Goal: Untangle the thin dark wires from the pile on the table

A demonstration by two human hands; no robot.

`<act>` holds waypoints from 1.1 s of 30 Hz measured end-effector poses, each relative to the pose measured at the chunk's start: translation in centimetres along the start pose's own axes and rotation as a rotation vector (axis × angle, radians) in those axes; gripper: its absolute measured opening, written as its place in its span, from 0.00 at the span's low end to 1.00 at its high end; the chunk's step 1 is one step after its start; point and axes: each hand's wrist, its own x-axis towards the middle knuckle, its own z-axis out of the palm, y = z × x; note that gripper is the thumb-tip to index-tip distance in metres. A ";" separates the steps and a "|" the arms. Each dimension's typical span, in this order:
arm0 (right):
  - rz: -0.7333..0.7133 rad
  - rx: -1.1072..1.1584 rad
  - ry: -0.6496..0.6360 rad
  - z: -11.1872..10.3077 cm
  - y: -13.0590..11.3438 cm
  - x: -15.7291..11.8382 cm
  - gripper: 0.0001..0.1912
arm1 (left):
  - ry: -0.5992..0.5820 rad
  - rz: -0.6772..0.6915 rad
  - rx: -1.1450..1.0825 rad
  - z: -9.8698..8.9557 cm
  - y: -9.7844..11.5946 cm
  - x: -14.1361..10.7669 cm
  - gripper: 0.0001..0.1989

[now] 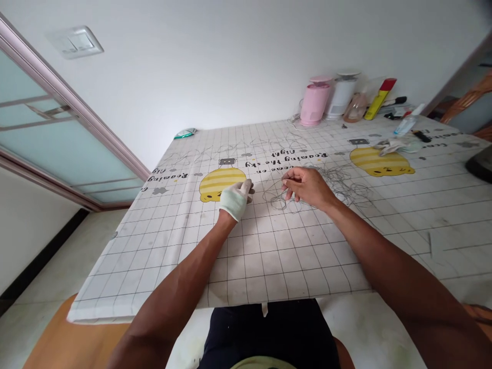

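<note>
My left hand (235,199), in a white-green glove, is over the table beside a printed yellow balloon figure, its thumb and fingertips pressed together. What it pinches is too small to make out. My right hand (307,187), bare, is a short way to its right, with curled fingers and the thumb near the index fingertip; thin wire seems to run by the fingers. A loose tangle of thin grey wire (342,180) spreads on the tablecloth behind and around my right hand. More thin strands (238,145) lie across the back of the table.
Along the wall stand a pink cylinder (315,103), a white cylinder (341,96), a yellow can with red cap (380,100) and a small clear bottle (409,121). A crumpled glove (400,145) lies at right, near a dark object (481,164). A green-white packet (185,133) is back left.
</note>
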 end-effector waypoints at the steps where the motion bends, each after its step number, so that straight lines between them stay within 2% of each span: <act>1: 0.007 0.010 0.007 -0.2 0.2 0.3 0.08 | 0.007 0.014 0.036 0.1 -0.2 0.1 0.19; 6: 0.054 -0.048 0.053 -3.0 1.2 2.6 0.07 | 0.039 0.051 0.225 0.4 -0.4 0.2 0.21; 11: 0.108 -0.267 0.185 -8.6 4.1 5.3 0.06 | 0.083 0.071 0.269 0.9 -0.5 0.2 0.20; 15: 0.160 -0.235 0.291 -12.9 7.0 8.4 0.07 | 0.076 0.083 0.296 1.2 -1.0 0.3 0.20; 18: 0.217 -0.283 0.361 -15.0 8.8 11.7 0.06 | 0.084 0.101 0.305 1.4 -1.2 0.2 0.18; 22: 0.256 -0.352 0.432 -16.9 11.1 17.2 0.02 | 0.077 0.110 0.335 1.7 -1.2 -0.3 0.17; 27: 0.317 -0.370 0.442 -18.0 14.7 23.8 0.04 | 0.088 0.107 0.341 1.9 -1.5 -0.8 0.19; 33: 0.339 -0.457 0.449 -19.4 18.3 29.6 0.04 | 0.065 0.052 0.386 2.0 -2.1 -1.3 0.19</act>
